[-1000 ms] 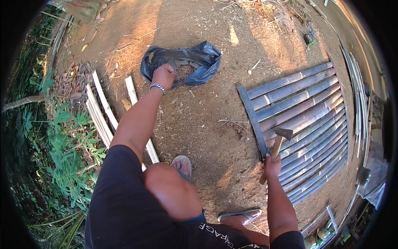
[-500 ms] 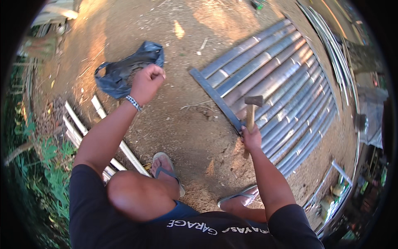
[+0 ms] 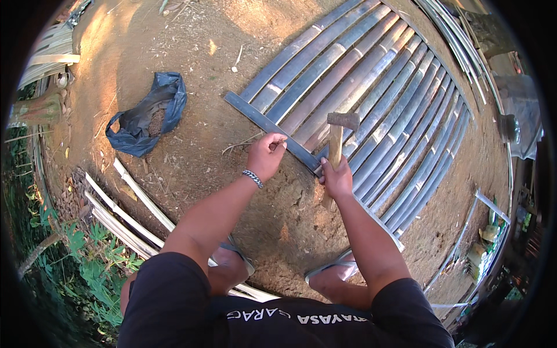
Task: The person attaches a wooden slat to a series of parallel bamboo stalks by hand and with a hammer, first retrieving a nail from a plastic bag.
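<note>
My right hand point(image 3: 336, 178) grips the wooden handle of a hammer point(image 3: 343, 120), its metal head pointing up. It hovers over the near-left corner of a slatted panel point(image 3: 357, 81) of dark split bamboo lying on the ground. My left hand point(image 3: 267, 158), with a bracelet at the wrist, is closed with fingertips pinched together; whatever it holds is too small to make out. It is beside the panel's end crosspiece point(image 3: 255, 117), left of the hammer. Farther left, a dark plastic bag point(image 3: 146, 116) lies open with brown contents that I cannot identify.
Pale bamboo strips point(image 3: 142, 194) lie on the dirt at left, beside green plants point(image 3: 96, 261). Long poles point(image 3: 455, 43) run along the far right. A metal-edged frame point(image 3: 493, 207) with containers stands at lower right. My sandalled feet point(image 3: 333, 269) are close below the panel.
My left hand has moved right, away from above the plastic bag to the panel's end crosspiece near the hammer. My view has shifted right; the right hand still holds the hammer.
</note>
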A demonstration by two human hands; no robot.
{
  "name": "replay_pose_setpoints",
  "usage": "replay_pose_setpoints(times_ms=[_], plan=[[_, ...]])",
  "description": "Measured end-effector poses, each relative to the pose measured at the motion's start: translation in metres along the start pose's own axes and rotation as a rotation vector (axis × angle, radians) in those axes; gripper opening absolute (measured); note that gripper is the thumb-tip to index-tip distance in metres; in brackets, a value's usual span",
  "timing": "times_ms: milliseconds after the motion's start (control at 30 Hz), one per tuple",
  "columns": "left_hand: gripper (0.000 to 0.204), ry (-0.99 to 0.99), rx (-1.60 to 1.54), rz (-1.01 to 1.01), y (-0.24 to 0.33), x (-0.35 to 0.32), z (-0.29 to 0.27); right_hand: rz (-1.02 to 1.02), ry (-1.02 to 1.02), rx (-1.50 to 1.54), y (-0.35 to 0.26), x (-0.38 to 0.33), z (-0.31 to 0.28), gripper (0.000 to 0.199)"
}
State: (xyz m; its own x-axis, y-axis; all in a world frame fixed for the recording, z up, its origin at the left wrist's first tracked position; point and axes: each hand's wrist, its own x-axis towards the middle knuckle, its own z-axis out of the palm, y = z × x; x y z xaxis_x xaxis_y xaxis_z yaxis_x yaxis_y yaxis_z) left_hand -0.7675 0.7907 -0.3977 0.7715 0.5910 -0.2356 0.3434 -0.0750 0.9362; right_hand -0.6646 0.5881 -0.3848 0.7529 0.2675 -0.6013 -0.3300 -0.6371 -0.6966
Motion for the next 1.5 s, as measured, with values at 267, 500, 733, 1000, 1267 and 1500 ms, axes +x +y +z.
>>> replay_pose_setpoints(times_ms=[267, 500, 733, 1000, 1267, 1500], plan=[[0.014, 0.12, 0.137, -0.024, -0.014, -0.024, 0.017, 0.022, -0.022, -0.017, 0.001, 0.0, -0.003, 0.045], [0.011, 0.13, 0.222, 0.199, -0.021, -0.031, 0.014, 0.009, -0.04, -0.073, -0.009, -0.004, -0.003, 0.043], [0.005, 0.23, 0.359, 0.313, -0.01, -0.019, 0.029, 0.001, -0.015, -0.093, -0.012, -0.005, -0.001, 0.043], [0.005, 0.262, 0.317, 0.405, -0.03, -0.015, 0.039, 0.047, -0.025, -0.008, -0.012, -0.029, 0.008, 0.039], [0.005, 0.2, 0.281, 0.43, -0.031, -0.014, 0.032, 0.208, -0.047, 0.288, -0.013, -0.05, 0.049, 0.028], [0.004, 0.218, 0.246, 0.422, -0.032, -0.013, 0.032, 0.223, -0.042, 0.403, -0.019, -0.056, 0.058, 0.029]])
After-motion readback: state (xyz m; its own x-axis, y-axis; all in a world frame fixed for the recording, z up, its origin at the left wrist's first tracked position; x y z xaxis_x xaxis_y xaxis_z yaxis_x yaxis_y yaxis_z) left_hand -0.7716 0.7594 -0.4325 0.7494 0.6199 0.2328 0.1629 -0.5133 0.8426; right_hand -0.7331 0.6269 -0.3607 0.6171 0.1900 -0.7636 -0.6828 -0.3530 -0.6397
